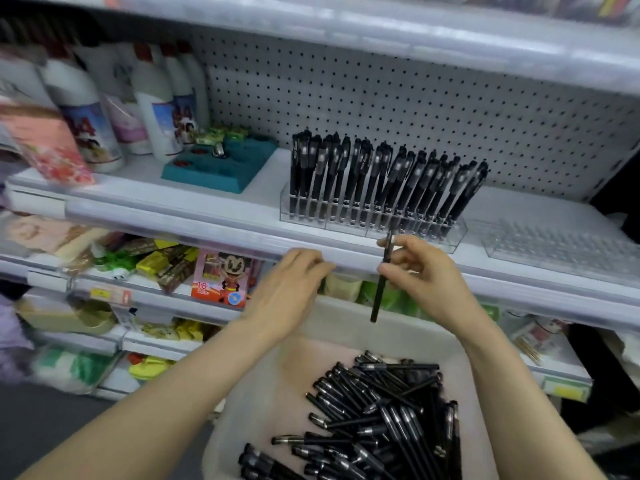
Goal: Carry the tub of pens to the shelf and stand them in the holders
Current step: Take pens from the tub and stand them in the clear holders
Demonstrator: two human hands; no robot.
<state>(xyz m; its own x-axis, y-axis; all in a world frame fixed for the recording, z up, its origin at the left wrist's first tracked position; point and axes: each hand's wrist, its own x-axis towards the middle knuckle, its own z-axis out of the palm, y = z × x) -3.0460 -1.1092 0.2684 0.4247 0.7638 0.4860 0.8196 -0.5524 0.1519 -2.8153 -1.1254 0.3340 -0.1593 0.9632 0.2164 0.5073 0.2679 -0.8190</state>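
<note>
I'm facing the shelf (207,216), and the pale tub (263,393) is sitting below its front edge with black pens (381,410) lying heaped inside. On the shelf a clear holder (374,216) is standing packed with upright pens, a second holder (554,247) just right of it. My left hand (287,289) is hovering with fingers relaxed, holding nothing. My right hand (419,268) is pinching one pen (379,292) upright, just before the packed holder.
</note>
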